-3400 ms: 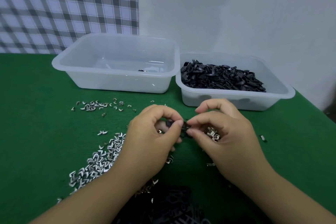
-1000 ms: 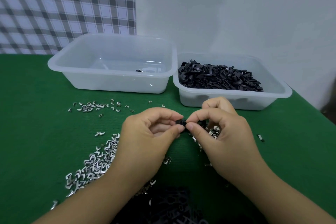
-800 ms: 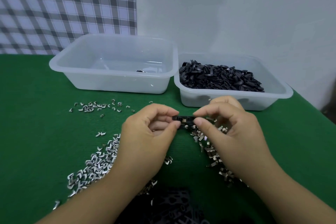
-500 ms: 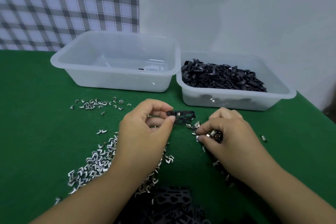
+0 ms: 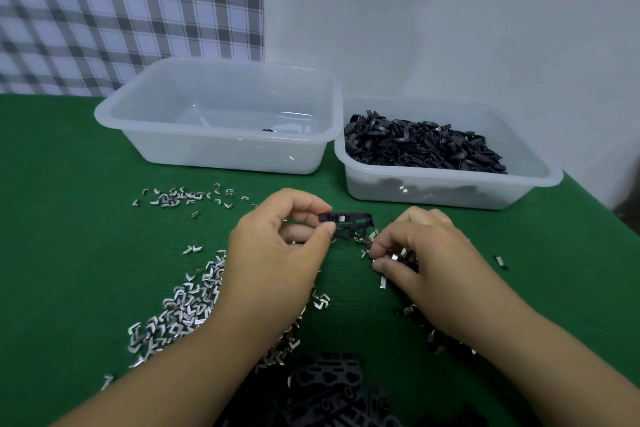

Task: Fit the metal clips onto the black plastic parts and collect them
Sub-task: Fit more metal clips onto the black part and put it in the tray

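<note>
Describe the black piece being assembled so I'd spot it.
Find the clear tub heaped with black parts, on the right. Just in front of it, the left hand pinches one black plastic part above the green mat: the only one held up, not heaped.

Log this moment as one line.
left hand: pinches black plastic part | right hand: grips metal clips | stage: mid-fitting
</note>
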Tool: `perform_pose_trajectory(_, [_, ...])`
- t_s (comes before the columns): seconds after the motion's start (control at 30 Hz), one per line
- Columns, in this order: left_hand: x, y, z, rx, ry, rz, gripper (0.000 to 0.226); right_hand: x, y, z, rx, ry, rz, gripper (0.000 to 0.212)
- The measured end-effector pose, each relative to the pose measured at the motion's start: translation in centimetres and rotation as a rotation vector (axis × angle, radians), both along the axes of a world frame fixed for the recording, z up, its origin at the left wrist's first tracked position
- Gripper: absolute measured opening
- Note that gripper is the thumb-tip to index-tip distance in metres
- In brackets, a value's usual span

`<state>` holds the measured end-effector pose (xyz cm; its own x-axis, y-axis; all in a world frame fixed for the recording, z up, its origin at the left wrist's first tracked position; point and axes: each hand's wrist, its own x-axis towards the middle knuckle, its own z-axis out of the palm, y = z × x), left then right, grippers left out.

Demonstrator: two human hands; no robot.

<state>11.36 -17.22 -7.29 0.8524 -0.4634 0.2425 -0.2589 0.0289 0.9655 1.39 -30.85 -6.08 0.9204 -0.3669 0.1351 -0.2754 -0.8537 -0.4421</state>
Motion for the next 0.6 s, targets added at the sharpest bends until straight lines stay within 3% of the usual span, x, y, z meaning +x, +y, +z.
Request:
perform_pose_trajectory(0.2, [0.0, 0.1, 0.0, -0.002, 0.013, 0.007, 0.024, -0.9, -0.9, 1.6, 0.050, 0.010, 0.089, 0.020])
perform_pose_trajectory(0.33, [0.1, 0.0, -0.1, -0.006, 0.001, 0.004, 0.026, -0.8, -0.9, 1.6, 0.009, 0.093, 0.166, 0.012])
perform_pose_trajectory(0.6, [0.3, 0.1, -0.6, 0.059, -0.094, -0.043, 0.037, -0.5, -1.0, 0.7, 0.006, 0.035, 0.201, 0.011])
